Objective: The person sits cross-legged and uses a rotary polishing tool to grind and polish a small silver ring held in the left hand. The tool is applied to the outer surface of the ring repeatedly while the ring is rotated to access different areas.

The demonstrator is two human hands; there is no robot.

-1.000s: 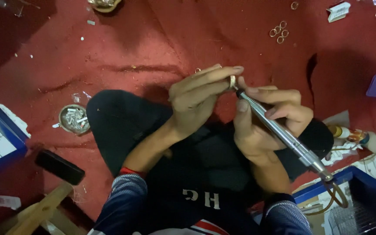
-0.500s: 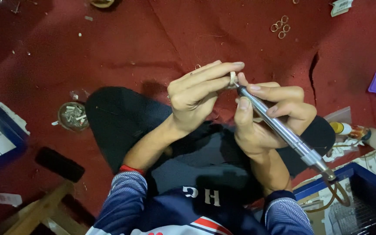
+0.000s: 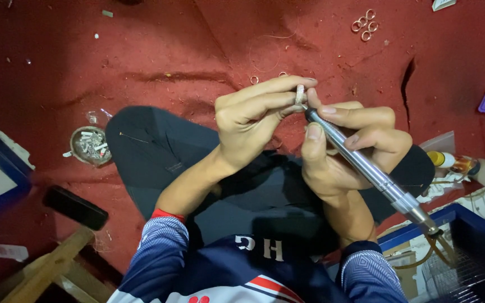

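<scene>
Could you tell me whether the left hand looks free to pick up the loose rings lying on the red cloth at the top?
Probably not as it stands: the left hand pinches a small ring against the metal tool's tip, and the loose rings lie farther off.

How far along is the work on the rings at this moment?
In hand: the left hand pinches one small ring while the right hand presses the tip of a metal rotary handpiece to it. Several rings lie on the red cloth ahead, and two more near the fingers; whether those are finished or waiting cannot be told.
</scene>
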